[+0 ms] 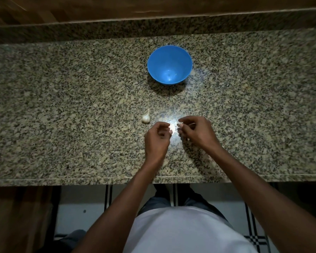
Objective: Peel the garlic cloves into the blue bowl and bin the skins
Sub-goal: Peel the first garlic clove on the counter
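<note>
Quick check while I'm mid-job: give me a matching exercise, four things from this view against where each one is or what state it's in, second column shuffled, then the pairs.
1. blue bowl
2. garlic bulb
3. right hand
4. left hand

A. pinching a small pale piece
B. lying on the counter, left of both hands
C. fingers curled, nothing clearly held
D. upright beyond the hands, looks empty

Pairs: 1-D, 2-B, 3-A, 4-C
</note>
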